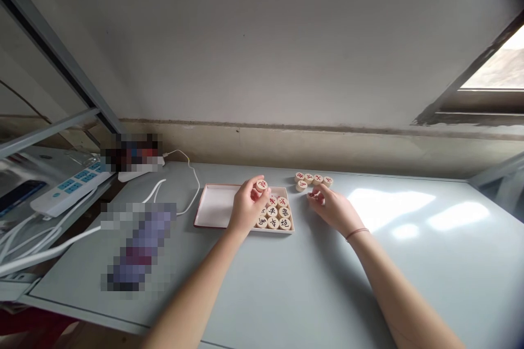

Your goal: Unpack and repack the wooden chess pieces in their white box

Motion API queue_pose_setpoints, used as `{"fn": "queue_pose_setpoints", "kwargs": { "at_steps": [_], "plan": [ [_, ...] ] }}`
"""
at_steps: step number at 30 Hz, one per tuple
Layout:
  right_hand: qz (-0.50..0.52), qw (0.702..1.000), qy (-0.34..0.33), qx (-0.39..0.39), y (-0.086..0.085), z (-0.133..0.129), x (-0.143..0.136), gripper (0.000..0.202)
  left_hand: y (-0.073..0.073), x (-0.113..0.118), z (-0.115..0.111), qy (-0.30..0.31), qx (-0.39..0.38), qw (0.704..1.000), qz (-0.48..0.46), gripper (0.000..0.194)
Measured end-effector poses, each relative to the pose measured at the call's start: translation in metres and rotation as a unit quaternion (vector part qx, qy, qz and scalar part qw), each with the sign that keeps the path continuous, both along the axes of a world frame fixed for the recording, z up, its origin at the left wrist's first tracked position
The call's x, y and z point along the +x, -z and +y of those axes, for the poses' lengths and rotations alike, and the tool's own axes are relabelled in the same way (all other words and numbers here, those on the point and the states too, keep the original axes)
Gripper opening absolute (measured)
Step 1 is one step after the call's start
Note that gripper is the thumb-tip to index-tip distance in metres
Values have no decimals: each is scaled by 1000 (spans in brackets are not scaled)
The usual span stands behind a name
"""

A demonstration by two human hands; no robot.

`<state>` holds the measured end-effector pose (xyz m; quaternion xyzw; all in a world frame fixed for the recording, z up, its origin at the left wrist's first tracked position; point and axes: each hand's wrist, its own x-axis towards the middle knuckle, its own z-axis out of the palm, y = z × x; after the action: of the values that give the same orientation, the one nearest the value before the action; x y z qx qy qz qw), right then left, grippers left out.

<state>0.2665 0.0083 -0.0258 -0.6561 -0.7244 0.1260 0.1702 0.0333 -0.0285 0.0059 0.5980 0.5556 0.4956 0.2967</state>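
Note:
My left hand [248, 202] pinches a round wooden piece with a red character [261, 185] above the middle of a shallow white box [216, 204]. Rows of similar pieces [273, 223], some with black and some with red characters, fill the box's right part; my hand hides some of them. Right of the box, my right hand [325, 203] has its fingers closed round a piece with red marking [313, 194], mostly hidden. Just behind that hand, several loose red-character pieces [318, 179] stand in a group on the grey table [262, 294].
A white power strip [61, 196] with blue sockets and white cables [53, 253] lies at the left. A blurred purple item [143, 245] rests on the table's left part. Behind the table is a wall [254, 65], with a window [495, 65] at the right.

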Motion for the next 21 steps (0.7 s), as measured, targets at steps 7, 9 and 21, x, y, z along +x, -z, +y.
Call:
{"fn": "queue_pose_setpoints", "kwargs": {
  "at_steps": [7,9,21],
  "plan": [
    [30,992,-20,120,-10,-8,-9,25,9,4,-4,27,108,976,188,33],
    [91,980,-83,155,-19,-17,-21,26,10,6,-7,53,139,955,258,34],
    [231,928,-199,212,-31,-39,-59,16,15,16,-14,87,157,942,284,36]
  ]
}}
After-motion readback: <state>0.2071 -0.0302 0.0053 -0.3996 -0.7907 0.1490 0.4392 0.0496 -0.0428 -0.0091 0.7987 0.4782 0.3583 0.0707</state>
